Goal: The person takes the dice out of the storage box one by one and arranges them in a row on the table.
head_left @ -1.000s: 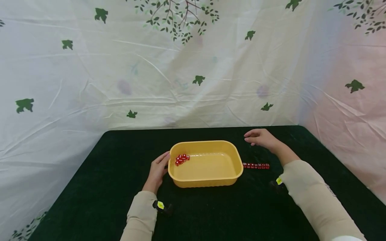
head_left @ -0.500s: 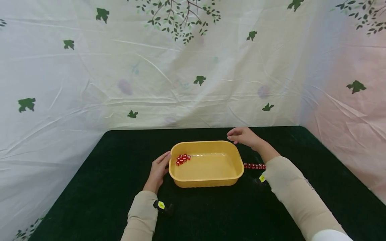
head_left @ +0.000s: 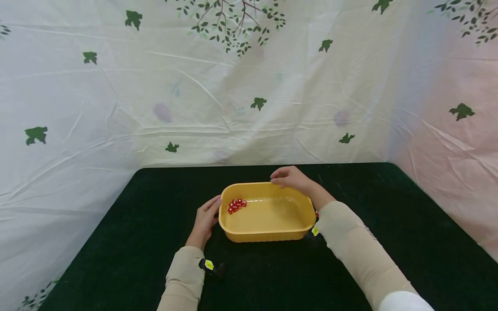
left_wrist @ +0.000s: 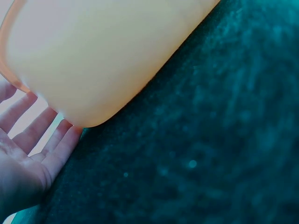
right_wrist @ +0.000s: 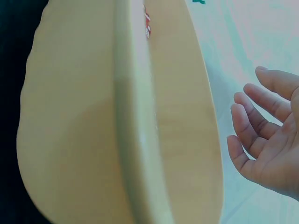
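A yellow plastic basin (head_left: 268,236) sits on the dark green tabletop. Several red dice (head_left: 236,206) with white dots lie heaped inside it, at its left end. My left hand (head_left: 204,221) touches the basin's left end; in the left wrist view its fingers (left_wrist: 35,128) stretch out against the outer wall. My right hand (head_left: 292,179) is over the basin's far rim, right of the middle. In the right wrist view that hand (right_wrist: 271,135) has loosely bent fingers and nothing between them. A row of red dice (head_left: 317,214) right of the basin is mostly hidden behind my right forearm.
The dark green tabletop (head_left: 128,250) spreads around the basin. A pale cloth (head_left: 218,108) printed with leaves hangs behind it and on both sides. Small black cameras are strapped at both wrists.
My right hand has moved left, from the table's far right to above the basin's far rim. Its forearm now covers most of the dice row. The left hand stays at the basin.
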### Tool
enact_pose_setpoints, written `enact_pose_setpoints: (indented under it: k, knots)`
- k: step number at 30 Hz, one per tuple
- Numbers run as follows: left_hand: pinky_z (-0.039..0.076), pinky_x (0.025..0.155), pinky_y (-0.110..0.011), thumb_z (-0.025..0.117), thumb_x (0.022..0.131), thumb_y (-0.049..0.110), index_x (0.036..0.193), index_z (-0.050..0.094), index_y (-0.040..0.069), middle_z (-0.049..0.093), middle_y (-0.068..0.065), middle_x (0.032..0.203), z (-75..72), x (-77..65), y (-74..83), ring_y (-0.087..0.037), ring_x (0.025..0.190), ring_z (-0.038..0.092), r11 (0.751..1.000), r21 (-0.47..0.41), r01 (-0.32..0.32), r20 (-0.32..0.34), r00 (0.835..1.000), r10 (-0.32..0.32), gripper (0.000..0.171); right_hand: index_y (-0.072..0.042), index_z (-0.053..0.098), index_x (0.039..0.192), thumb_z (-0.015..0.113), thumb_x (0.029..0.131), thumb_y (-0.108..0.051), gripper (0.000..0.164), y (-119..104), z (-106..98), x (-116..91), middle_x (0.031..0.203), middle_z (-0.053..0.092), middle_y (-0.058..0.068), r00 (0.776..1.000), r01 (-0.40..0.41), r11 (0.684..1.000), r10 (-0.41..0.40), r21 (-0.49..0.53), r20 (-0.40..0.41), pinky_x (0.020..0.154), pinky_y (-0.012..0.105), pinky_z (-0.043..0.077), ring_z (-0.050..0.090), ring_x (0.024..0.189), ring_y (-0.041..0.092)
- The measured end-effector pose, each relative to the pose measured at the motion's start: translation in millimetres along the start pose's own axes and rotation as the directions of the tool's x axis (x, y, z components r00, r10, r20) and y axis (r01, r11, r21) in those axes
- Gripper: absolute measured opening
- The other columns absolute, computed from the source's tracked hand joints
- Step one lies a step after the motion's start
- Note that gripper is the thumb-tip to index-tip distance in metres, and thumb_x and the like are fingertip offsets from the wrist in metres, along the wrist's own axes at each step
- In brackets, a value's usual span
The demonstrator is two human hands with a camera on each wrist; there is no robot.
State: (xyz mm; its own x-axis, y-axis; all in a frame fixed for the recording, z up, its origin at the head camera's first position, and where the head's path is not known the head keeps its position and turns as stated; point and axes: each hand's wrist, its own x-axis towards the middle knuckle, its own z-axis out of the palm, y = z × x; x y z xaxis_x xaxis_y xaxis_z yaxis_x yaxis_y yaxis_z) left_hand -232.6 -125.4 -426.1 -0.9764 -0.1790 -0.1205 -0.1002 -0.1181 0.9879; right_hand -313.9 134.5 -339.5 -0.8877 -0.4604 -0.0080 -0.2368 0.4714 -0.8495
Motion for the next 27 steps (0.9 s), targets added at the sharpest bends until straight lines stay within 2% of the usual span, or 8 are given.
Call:
enact_pose_setpoints:
  k: [8, 13, 19, 27]
  knots:
    - [0.043, 0.082, -0.038, 0.054, 0.081, 0.042, 0.120, 0.051, 0.013, 0.046, -0.006, 0.121, 1.1, -0.1, 0.8, -0.022, 0.104, 0.047, 1.000, 0.003, 0.006, -0.018, 1.000, -0.006, 0.049, 0.001, 0.060, 0.098, 0.060, 0.081, -0.015, 0.023, -5, 23, 11, 0.091, 0.059, 0.008, 0.999, 0.043, 0.999, -0.043, 0.002, 0.010, 0.071, 0.033, 0.047, 0.052, 0.085, 0.026]
    - [0.043, 0.081, -0.037, 0.055, 0.081, 0.041, 0.119, 0.052, 0.013, 0.047, -0.007, 0.121, 1.8, -0.1, 2.2, -0.023, 0.103, 0.047, 1.000, 0.002, 0.001, -0.021, 1.000, -0.001, 0.047, 0.004, 0.060, 0.099, 0.060, 0.081, -0.013, 0.025, -9, 33, 14, 0.091, 0.059, 0.009, 0.998, 0.047, 0.998, -0.048, 0.038, 0.034, 0.074, 0.037, 0.046, 0.051, 0.086, 0.029]
    - [0.043, 0.081, -0.037, 0.055, 0.081, 0.041, 0.119, 0.052, 0.013, 0.047, -0.008, 0.121, 2.3, -0.3, 3.4, -0.023, 0.103, 0.047, 1.000, -0.003, 0.004, -0.019, 1.000, -0.004, 0.048, 0.005, 0.059, 0.099, 0.061, 0.080, -0.011, 0.025, -10, 47, 18, 0.093, 0.058, 0.011, 0.999, 0.024, 0.998, -0.026, 0.063, 0.039, 0.074, 0.039, 0.046, 0.052, 0.083, 0.026]
    - [0.043, 0.082, -0.037, 0.056, 0.078, 0.045, 0.119, 0.051, 0.014, 0.046, -0.006, 0.122, 2.0, -1.0, 1.2, -0.021, 0.104, 0.047, 1.000, -0.002, 0.021, -0.022, 1.000, -0.021, 0.052, -0.001, 0.063, 0.091, 0.064, 0.078, -0.015, 0.019, -2, 64, 29, 0.089, 0.059, 0.008, 0.996, 0.034, 0.995, -0.042, 0.096, 0.085, 0.063, 0.030, 0.048, 0.053, 0.072, 0.019]
